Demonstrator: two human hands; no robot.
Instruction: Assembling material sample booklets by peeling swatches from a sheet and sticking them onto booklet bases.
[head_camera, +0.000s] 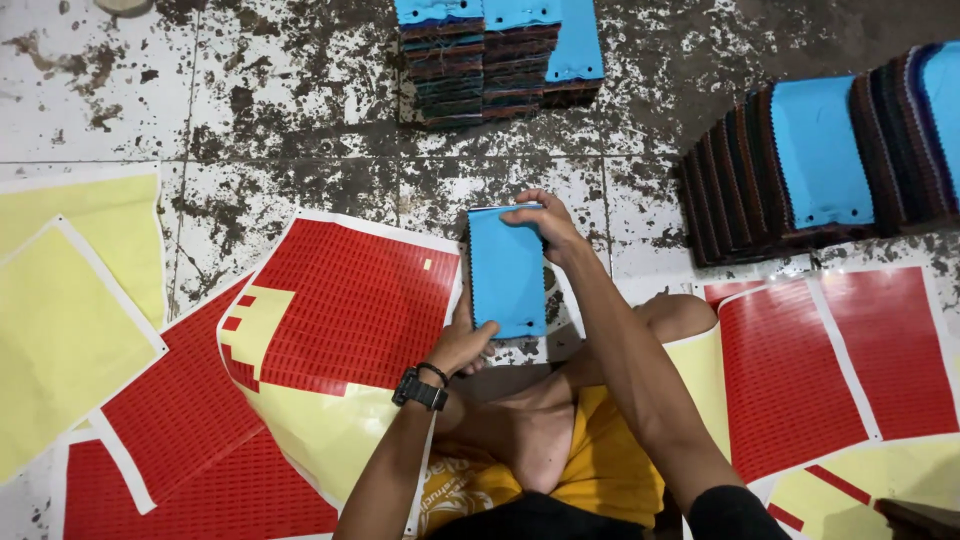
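A blue-covered swatch booklet (507, 270) stands upright over the floor in front of me, held by both hands. My left hand (462, 343), with a black watch on the wrist, grips its lower left edge. My right hand (545, 225) curls over its top right corner. A red sticker sheet (350, 305) with part of its yellow backing bare lies just left of the booklet.
A stack of blue-topped booklets (497, 60) sits at the far middle; a fanned row of booklets (830, 165) lies at the right. More red sticker sheets (830, 360) lie right, yellow backing sheets (70, 300) left, on a stained tile floor (300, 120).
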